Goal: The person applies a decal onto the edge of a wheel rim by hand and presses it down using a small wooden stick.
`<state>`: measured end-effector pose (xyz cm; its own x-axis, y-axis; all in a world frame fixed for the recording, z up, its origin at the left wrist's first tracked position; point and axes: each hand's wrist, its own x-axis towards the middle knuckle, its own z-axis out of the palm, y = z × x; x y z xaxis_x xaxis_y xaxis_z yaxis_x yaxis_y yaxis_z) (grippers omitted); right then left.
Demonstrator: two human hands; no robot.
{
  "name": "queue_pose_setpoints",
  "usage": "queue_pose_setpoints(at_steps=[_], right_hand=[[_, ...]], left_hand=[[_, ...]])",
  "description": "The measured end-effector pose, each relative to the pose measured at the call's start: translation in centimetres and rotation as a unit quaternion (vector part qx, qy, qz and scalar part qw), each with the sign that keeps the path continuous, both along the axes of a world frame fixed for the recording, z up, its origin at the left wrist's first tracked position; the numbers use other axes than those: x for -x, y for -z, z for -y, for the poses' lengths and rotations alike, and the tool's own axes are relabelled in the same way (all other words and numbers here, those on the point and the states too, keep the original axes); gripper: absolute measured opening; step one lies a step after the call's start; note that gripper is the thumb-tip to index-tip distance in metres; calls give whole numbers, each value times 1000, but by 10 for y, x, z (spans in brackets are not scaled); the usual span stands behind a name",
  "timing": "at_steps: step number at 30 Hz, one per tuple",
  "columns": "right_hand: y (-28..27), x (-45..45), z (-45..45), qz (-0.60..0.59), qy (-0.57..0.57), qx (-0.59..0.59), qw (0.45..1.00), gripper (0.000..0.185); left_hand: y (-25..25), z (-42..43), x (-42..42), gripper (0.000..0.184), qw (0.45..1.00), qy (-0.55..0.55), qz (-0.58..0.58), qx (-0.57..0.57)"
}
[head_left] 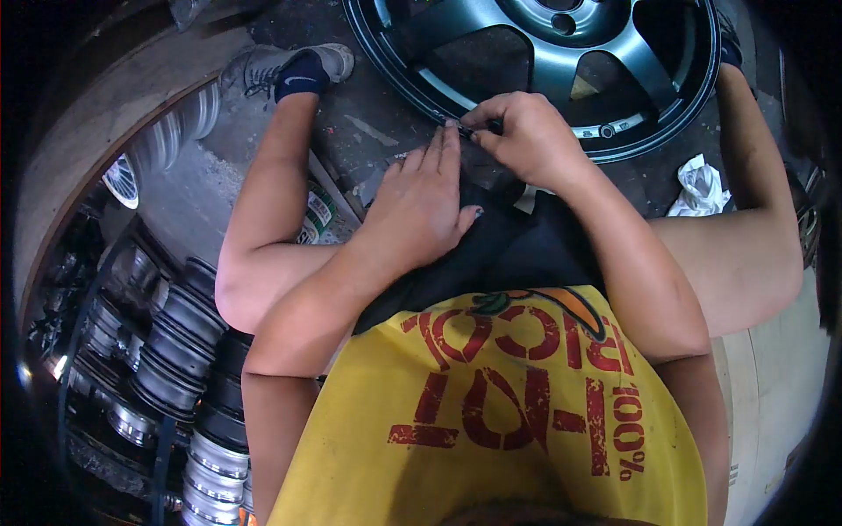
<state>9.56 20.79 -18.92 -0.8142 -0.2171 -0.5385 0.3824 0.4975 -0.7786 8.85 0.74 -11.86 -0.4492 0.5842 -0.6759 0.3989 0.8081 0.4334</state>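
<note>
A dark grey-green alloy wheel [557, 63] lies between my feet at the top of the view, its near rim edge towards me. My left hand [419, 206] has its fingers stretched out together, the tips at the lower left of the rim edge and the thumb apart. Beside them, my right hand [531, 140] is closed in a pinch at the same spot on the rim. Something small and dark shows by its fingertips, too small to name. The palm side of both hands is hidden.
Stacked wheels [180, 351] fill a rack at the left. A container with a green label [317, 215] stands by my left leg. Crumpled white paper [700, 187] lies near my right leg. A pale board [772, 394] is at the lower right.
</note>
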Motion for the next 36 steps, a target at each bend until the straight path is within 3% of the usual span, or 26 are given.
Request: queue_pose_setpoints(at_steps=[24, 36], right_hand=[[13, 4, -3, -68, -36, 7, 997, 26], [15, 5, -1, -15, -28, 22, 999, 23]], left_hand=[[8, -1, 1, 99, 1000, 10, -20, -7], [9, -1, 1, 98, 1000, 10, -28, -7]])
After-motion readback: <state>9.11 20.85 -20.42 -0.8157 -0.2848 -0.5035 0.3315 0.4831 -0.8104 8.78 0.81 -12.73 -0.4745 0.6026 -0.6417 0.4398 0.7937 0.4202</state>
